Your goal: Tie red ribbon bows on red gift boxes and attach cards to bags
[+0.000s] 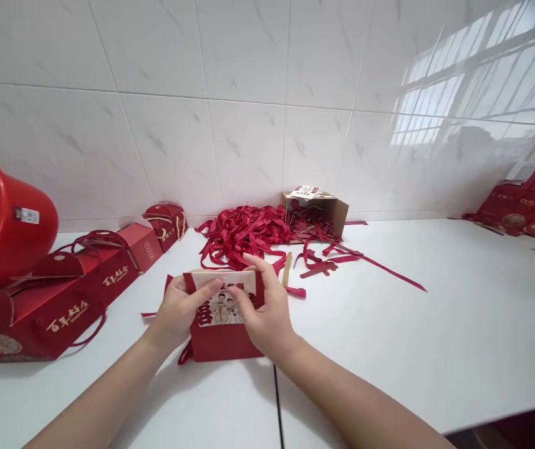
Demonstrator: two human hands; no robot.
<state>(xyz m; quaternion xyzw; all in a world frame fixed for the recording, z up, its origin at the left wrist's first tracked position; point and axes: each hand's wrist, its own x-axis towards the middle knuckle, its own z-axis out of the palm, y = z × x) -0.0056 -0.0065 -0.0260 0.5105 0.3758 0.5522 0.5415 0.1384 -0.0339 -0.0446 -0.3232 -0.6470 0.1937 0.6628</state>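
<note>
A small red gift box [223, 340] with a white picture label stands on the white table [436, 324], close to me at the centre. My left hand [178, 310] grips its left side, thumb pressed on the front near the top edge. My right hand [262, 312] holds the right side, fingers curled over the top rim and thumb on the label. A thin red ribbon hangs from the box's lower left.
A heap of red ribbons [253, 234] lies behind the box, beside an open cardboard carton [317, 209] at the tiled wall. Finished red gift boxes [62, 299] line the left. Another person's hand holds a red bucket [8, 224] at far left. More red boxes [524, 209] sit far right.
</note>
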